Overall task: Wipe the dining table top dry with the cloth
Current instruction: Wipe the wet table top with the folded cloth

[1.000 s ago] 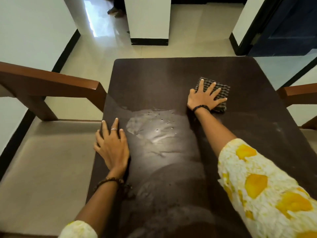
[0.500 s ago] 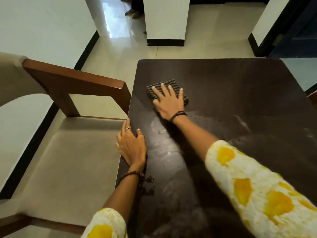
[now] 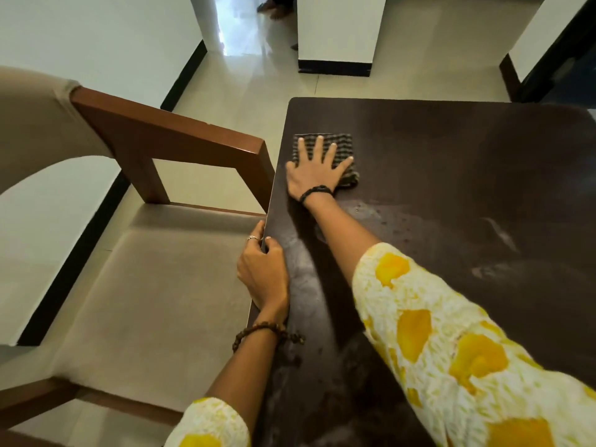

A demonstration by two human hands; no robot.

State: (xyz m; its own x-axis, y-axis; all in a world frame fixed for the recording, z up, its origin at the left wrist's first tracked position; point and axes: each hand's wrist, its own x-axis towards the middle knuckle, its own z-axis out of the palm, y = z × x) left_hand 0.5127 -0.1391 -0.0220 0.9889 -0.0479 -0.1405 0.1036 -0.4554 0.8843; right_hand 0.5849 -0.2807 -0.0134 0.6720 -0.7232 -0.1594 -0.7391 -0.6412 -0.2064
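The dark brown dining table top (image 3: 451, 162) fills the right half of the view. A folded checked cloth (image 3: 343, 146) lies near its far left edge. My right hand (image 3: 317, 171) presses flat on the cloth, fingers spread. My left hand (image 3: 263, 272) rests on the table's left edge, thumb on top and fingers curled over the side. Water droplets and a wet film (image 3: 383, 217) show just behind my right wrist, with pale smears (image 3: 500, 233) further right.
A wooden armchair (image 3: 167, 137) with a beige seat (image 3: 154, 285) stands close against the table's left side, its armrest touching the edge. A white pillar (image 3: 338, 30) stands on the tiled floor beyond the table. Someone's feet (image 3: 272, 9) show at the top.
My right hand has slid the cloth leftward across the table from the right-middle to the far left edge. My left hand has shifted from flat on the top to gripping the edge.
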